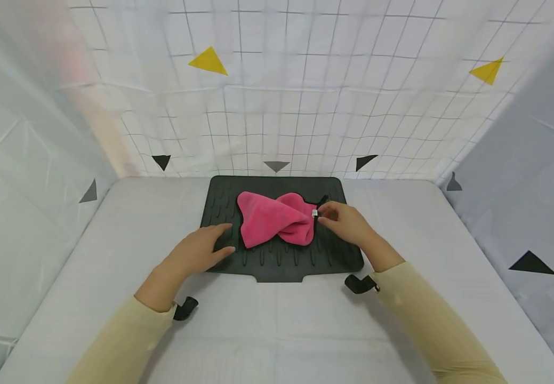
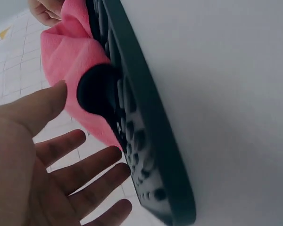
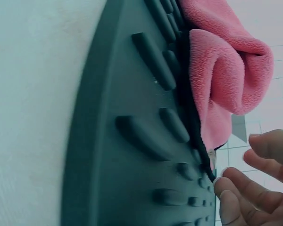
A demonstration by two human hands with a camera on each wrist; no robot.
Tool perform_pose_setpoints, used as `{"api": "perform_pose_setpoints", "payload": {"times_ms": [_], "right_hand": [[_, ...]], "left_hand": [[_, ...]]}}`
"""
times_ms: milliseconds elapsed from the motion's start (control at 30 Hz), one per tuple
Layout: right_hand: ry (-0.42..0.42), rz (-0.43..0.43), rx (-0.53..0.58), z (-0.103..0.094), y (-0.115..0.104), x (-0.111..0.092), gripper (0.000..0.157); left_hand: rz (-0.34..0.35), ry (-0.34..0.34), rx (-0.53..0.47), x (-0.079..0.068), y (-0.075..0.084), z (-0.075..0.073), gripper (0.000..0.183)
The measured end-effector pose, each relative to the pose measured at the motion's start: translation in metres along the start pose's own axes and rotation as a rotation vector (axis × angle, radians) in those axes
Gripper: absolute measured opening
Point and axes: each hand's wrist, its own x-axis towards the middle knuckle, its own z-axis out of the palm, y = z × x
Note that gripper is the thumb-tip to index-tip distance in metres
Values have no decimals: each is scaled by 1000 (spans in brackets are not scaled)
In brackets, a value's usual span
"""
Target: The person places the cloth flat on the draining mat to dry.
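A pink plush cloth (image 1: 277, 218) with dark edging lies bunched and folded on a black ridged mat (image 1: 279, 274). A small white tag (image 1: 314, 213) shows at its right end. My left hand (image 1: 202, 248) hovers by the mat's left side, fingers spread and thumb apart, short of the cloth. In the left wrist view a rounded black flap (image 2: 98, 89) shows at the cloth's lower edge. At the tagged end, my right hand (image 1: 346, 221) has loosely bent fingers; in the right wrist view its fingertips (image 3: 221, 183) are right at the dark edging, its thumb apart.
The mat lies on a white-covered table (image 1: 277, 330), with a notched lip at its near edge. White sheeting with a grid (image 1: 277, 106) stands behind, marked with yellow and dark triangles. Black wrist devices (image 1: 359, 284) sit at both sleeve cuffs.
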Motion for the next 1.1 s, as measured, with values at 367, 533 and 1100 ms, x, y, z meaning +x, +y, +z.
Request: {"api": "perform_pose_setpoints", "payload": {"times_ms": [367, 533, 1100], "right_hand": [[-102, 77, 71, 12, 9, 9, 28], [-102, 70, 113, 15, 11, 13, 26], [-108, 76, 244, 21, 10, 19, 23]], "left_hand": [[71, 0, -166, 12, 11, 11, 55], [77, 41, -247, 15, 12, 16, 48], [-78, 270, -456, 25, 11, 22, 32]]}}
